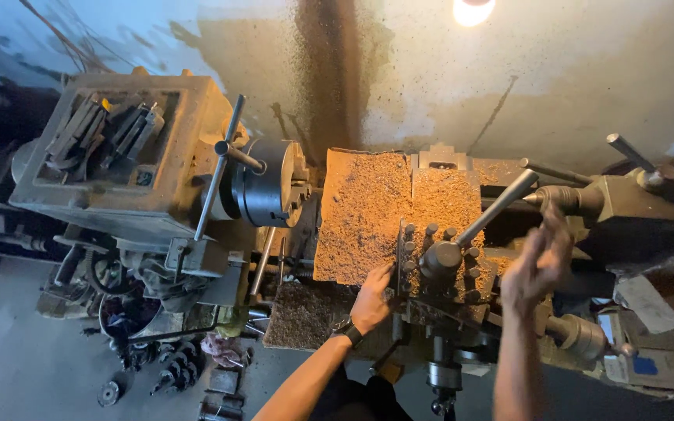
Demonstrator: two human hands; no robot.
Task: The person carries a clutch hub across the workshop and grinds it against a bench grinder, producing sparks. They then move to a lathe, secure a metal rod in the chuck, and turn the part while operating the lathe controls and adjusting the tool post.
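Golden-brown metal chips are lying thick over the lathe carriage, just right of the dark round chuck. The left hand, with a dark watch at the wrist, is resting against the near left edge of the tool post, its fingers curled down over that edge; whether they are gripping anything is hidden. The right hand is hovering just right of the tool post, blurred, its fingers partly spread and holding nothing that can be made out. A long grey lever handle is rising from the tool post toward the far right, passing just left of the right hand. The headstock is sitting at far left, with tools lying in a tray on its top. The tailstock is standing at the far right. Dark gears are lying on the floor at near left.
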